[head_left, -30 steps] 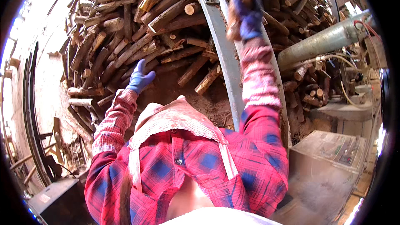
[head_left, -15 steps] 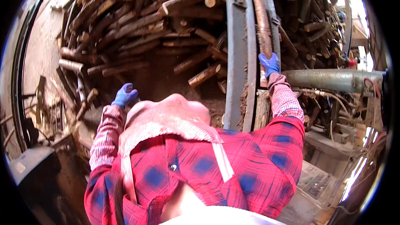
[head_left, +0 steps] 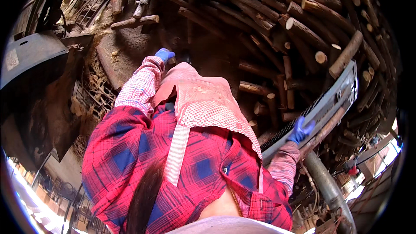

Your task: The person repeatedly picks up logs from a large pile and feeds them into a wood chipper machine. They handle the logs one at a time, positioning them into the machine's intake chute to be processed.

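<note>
My right hand (head_left: 301, 131), in a blue-purple glove, has its fingers apart at the grey metal channel (head_left: 313, 109); whether it presses on the metal I cannot tell. Along the channel's near side lies a long log (head_left: 324, 132), with no fingers wrapped round it. A dark toothed strip (head_left: 299, 123) runs down the far side of the channel. Out to the left, low over the dark ground, my left hand (head_left: 165, 55) wears the same kind of glove. Its fingers are curled by a small brownish end (head_left: 172, 60), mostly hidden.
Cut logs (head_left: 255, 8) are heaped in front and to the right. Short pieces of wood (head_left: 135, 21) lie ahead on the left. A grey metal housing (head_left: 32, 54) stands far left. A thick metal cylinder (head_left: 327, 182) juts out near my right forearm.
My view has turned left, so the channel now slants at the right. My right hand has gone from gripping the log to spread fingers. My left hand stays low on the left.
</note>
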A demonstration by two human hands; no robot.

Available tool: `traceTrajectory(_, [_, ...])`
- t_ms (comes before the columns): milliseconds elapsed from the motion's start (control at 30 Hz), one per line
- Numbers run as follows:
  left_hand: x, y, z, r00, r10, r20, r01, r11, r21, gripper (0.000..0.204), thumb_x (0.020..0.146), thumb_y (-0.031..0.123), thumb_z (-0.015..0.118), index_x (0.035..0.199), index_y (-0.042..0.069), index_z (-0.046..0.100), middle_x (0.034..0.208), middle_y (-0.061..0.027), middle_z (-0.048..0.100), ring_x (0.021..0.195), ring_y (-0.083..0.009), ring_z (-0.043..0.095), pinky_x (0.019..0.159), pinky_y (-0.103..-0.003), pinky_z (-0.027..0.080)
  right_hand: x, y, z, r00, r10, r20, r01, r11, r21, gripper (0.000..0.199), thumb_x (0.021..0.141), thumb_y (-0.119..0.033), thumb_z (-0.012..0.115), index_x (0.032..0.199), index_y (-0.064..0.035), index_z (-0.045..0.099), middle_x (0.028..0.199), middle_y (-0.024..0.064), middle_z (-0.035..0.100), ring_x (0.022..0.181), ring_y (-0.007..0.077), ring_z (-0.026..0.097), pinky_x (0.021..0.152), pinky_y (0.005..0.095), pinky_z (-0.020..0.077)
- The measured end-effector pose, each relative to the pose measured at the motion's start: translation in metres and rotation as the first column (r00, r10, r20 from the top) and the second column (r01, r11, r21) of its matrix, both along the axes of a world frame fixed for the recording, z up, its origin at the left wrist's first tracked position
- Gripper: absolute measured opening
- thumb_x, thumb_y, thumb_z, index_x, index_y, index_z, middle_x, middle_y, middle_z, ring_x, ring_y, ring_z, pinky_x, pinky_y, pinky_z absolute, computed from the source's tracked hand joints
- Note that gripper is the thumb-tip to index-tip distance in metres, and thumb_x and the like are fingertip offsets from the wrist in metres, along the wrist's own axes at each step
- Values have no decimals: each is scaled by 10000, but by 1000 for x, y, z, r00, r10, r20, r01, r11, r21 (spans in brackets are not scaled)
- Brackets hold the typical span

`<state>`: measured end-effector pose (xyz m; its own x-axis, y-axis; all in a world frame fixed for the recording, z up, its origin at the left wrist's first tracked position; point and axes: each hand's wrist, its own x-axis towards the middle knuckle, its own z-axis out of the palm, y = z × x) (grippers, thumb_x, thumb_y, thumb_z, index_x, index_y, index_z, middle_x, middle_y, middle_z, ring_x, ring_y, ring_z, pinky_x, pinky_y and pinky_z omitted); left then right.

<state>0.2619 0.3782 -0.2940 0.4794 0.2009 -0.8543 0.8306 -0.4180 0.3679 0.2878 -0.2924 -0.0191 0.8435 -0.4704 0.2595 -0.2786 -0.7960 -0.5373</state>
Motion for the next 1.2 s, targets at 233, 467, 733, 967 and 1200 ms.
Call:
traceTrajectory(233, [-11,49,-30,954,301,2,-299,949,-99,504,786,355,737,1154,24,647,1106,-160,675,1034,-279,631,905,-393,479,75,242,-82,607,559,-565,-430,829,358,652,763,-328,762,1257,38,546,1204,220,609,1154,320,573,1015,394,432])
traceTrajectory(467, [17,47,-101,946,325,-14,-324,937,-135,490,798,339,744,1159,23,643,1094,-127,679,1035,-234,622,913,-358,475,145,249,-296,352,602,-717,41,755,654,652,804,-295,765,1294,54,513,1219,158,600,1109,226,570,949,323,460])
traceTrajectory(733, [159,33,-230,990,113,82,-103,988,-118,437,810,295,727,1144,28,637,1064,-124,688,1001,-231,644,928,-344,482,246,332,-529,259,452,-854,-208,889,408,802,730,-396,777,1334,37,476,1211,223,610,1137,331,580,974,381,460])
traceTrajectory(967, [358,77,-354,572,-745,342,300,579,758,524,757,359,701,1210,115,603,1177,-154,622,1117,-330,577,955,-436,461,310,468,-654,-160,290,-943,-578,747,328,931,718,-515,729,1456,-87,358,1490,184,371,1341,353,407,1086,452,372])
traceTrajectory(1200, [426,75,-398,318,-855,-410,943,243,225,293,730,376,733,921,153,720,1006,-76,708,854,-262,685,788,-380,532,284,453,-743,168,473,-865,-887,456,77,854,699,-471,747,1408,-121,424,1428,175,444,1256,365,486,1025,473,424])
